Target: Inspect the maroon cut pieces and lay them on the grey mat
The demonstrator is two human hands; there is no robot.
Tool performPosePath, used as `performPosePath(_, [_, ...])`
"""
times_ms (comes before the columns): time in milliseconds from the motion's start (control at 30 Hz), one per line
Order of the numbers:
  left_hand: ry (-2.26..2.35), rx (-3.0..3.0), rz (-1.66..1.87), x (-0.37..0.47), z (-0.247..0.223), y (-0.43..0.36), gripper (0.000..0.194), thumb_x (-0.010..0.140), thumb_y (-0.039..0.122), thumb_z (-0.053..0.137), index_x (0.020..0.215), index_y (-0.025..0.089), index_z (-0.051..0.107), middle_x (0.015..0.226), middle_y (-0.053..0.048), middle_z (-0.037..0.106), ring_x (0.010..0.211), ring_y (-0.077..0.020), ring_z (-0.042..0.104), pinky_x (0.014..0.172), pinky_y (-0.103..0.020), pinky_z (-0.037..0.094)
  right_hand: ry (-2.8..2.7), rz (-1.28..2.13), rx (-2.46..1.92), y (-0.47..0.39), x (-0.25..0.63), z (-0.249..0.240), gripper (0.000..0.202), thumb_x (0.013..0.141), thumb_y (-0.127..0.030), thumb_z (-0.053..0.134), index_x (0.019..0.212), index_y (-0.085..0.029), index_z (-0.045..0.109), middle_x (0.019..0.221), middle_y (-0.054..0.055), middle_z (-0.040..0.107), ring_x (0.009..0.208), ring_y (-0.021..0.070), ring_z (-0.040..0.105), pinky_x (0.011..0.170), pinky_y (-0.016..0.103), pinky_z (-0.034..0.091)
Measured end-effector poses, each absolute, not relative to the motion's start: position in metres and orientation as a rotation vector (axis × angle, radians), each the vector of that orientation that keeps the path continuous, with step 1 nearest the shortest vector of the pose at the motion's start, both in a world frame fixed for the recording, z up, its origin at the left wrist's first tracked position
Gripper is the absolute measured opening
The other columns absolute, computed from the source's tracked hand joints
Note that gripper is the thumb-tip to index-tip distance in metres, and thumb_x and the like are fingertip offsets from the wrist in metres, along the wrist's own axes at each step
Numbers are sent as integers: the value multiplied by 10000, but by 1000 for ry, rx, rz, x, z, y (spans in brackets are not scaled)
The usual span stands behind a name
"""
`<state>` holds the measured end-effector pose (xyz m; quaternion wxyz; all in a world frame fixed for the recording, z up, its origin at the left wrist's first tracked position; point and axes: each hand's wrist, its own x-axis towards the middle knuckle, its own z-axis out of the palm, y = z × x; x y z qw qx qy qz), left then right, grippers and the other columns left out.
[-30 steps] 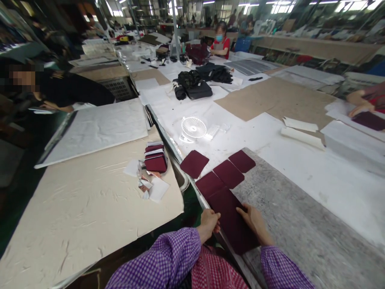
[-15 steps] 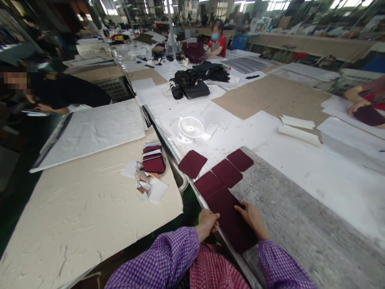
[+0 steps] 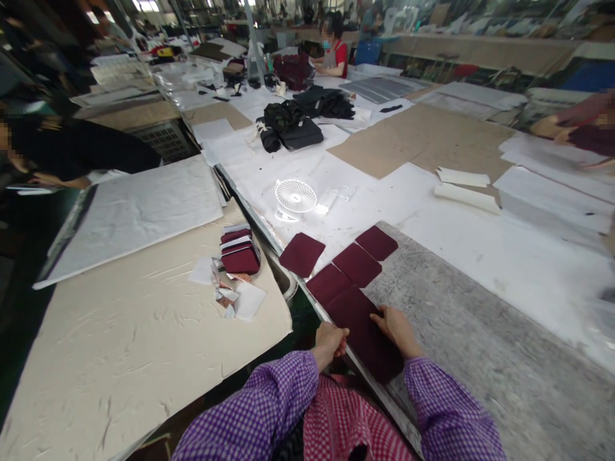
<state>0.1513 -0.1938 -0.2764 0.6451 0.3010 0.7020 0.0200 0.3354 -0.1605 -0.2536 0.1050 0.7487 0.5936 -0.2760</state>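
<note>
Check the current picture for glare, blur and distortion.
Head view: white fan washed out by glare; dark-clothed person at left murky. Head view, outer edges: stretched and smeared. Head view, lower centre: left hand and right hand fairly sharp.

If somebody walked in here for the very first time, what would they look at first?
Probably the bright white fan, lying on the white part of the big table. Then the long dark red piece at the table's near edge, with the left hand and right hand at its sides. The purple checked sleeves stand out too, at the bottom.
</note>
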Motion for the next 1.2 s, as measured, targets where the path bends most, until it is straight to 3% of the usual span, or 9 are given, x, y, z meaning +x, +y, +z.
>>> performPosePath(467, [1567,767,-2,147,-285,-194,307,877,409,500,821,124,602,669,25,612,524,-72,553,515,-230,489,1763,-513,2322,-176,313,-239,227,886,-355,499,996,-171,577,937,117,692,846,255,664,623,301,442])
performPosePath(1000, [1533,800,-18,149,-283,-199,363,886,457,455,839,126,598,663,24,603,509,-70,539,502,-230,477,1804,-631,2421,-182,325,-246,251,870,-387,521,1005,-185,580,964,87,681,850,218,640,679,288,442])
performPosePath(1200, [1543,806,11,149,-287,-200,355,889,451,454,853,127,596,659,26,601,497,-67,532,490,-225,471,1761,-752,2392,-171,335,-251,307,851,-417,553,996,-152,614,907,62,679,818,184,629,720,341,483])
